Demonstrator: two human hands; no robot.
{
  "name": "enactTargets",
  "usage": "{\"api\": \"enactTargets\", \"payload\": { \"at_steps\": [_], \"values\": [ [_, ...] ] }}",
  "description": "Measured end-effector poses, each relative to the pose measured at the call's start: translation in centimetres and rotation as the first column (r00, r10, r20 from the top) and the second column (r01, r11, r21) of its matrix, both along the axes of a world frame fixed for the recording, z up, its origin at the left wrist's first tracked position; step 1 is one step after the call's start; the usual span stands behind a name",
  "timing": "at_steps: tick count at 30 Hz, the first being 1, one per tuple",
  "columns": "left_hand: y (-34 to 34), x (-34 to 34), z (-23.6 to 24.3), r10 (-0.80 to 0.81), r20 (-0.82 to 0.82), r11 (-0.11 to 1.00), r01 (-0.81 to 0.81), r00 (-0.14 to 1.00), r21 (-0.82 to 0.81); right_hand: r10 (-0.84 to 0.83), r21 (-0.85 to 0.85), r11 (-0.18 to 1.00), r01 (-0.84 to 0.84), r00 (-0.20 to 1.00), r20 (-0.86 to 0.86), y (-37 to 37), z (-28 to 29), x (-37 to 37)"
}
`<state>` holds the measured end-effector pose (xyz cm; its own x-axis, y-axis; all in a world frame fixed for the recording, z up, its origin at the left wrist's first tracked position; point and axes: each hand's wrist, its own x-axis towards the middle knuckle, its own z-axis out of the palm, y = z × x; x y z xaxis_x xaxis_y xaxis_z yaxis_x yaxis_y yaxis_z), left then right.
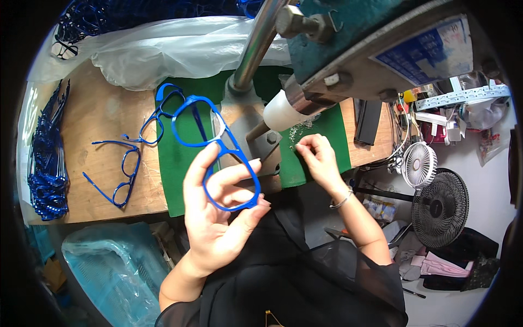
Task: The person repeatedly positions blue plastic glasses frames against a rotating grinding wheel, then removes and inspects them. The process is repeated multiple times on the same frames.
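Observation:
My left hand (215,226) is raised in front of the bench, its fingers and thumb gripping a blue glasses frame (232,137) by its lower rim. The frame is tilted, its rims pointing up and away. My right hand (322,162) rests over the right part of the green mat (333,124), thumb and forefinger pinched together. Whatever is between those fingertips is too small to make out. Small clear bits (296,132) lie scattered just beyond them. Another blue glasses frame (160,113) lies at the mat's left edge, partly behind the held one.
A bench press with a white cylindrical head (282,111) overhangs the mat. One more blue glasses frame (133,175) and a bundle of blue temples (46,169) lie on the left. Clear plastic sheeting (158,52) covers the back. Two fans, one white (419,164), one black (440,208), stand right.

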<state>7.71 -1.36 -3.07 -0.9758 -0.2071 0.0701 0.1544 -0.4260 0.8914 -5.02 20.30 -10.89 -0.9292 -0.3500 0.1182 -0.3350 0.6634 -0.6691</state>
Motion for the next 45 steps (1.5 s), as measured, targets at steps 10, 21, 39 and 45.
{"api": "enactTargets", "payload": {
  "at_steps": [10,21,39,45],
  "values": [
    [0.3,-0.1,0.0,-0.124,-0.084,0.954,0.096,0.989,-0.285,0.602,-0.219,0.736,-0.641,0.767,-0.223,-6.3,11.1,3.3],
    [0.8,0.0,0.1,-0.050,-0.114,0.953,0.013,0.992,-0.303,0.582,-0.215,0.740,-0.637,0.767,-0.271,-6.3,11.0,3.5],
    [0.4,0.1,0.4,-0.113,-0.113,0.945,0.071,0.987,-0.320,0.645,-0.462,0.669,-0.583,0.764,-0.030,-6.2,11.3,3.0],
    [0.2,-1.6,1.7,0.028,-0.200,0.948,-0.089,0.979,-0.307,0.576,-0.510,0.674,-0.535,0.812,-0.090,-5.5,12.3,1.9]
  ]
}}
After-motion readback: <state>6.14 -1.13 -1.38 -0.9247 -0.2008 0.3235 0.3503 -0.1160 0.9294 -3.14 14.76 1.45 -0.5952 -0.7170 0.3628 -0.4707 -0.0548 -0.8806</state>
